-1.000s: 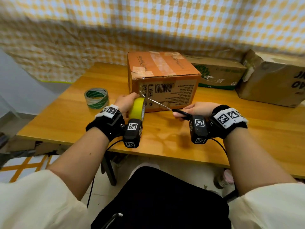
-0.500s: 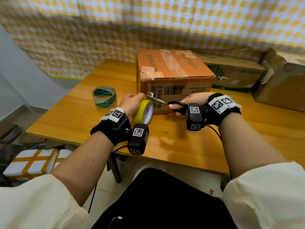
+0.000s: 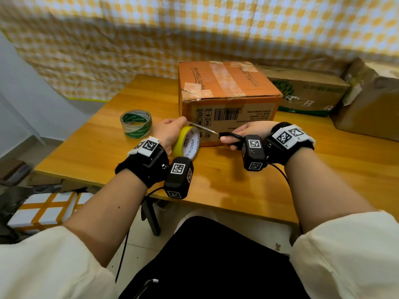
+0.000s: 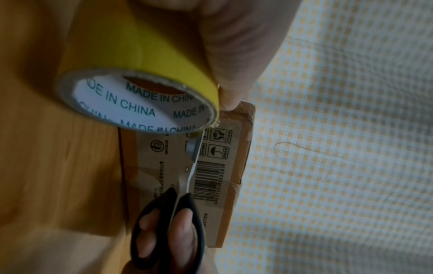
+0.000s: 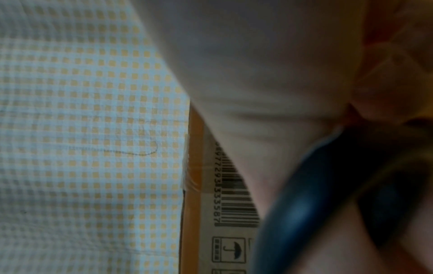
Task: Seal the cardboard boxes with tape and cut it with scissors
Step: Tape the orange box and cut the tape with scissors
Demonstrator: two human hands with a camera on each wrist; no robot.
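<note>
The orange box (image 3: 226, 98) on the table (image 3: 323, 169) already carries tape strips over its top seam – so the cut looks like what's left here. The left hand (image 3: 170, 132) grips the yellow tape roll (image 3: 187, 143) just beside the box's front; the right hand (image 3: 248, 132) holds the scissors (image 3: 216, 132), blades nearly closed at the roll – whether the tape is severed can't be told.

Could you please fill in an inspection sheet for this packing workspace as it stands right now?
Surface: wooden table, bare at the near edge.
Job's things: orange cardboard box, top seam taped; yellow tape roll; scissors, blades closed, tips at the roll.
Clutter: green-printed tape roll lying flat at the left; two more cardboard boxes behind.
Hands: left hand grips the yellow tape roll; right hand grips the scissors.
Cables: black cable from the right wrist camera, another from the left.
Surroundings: yellow checked cloth backdrop; taped white boxes on the floor.
</note>
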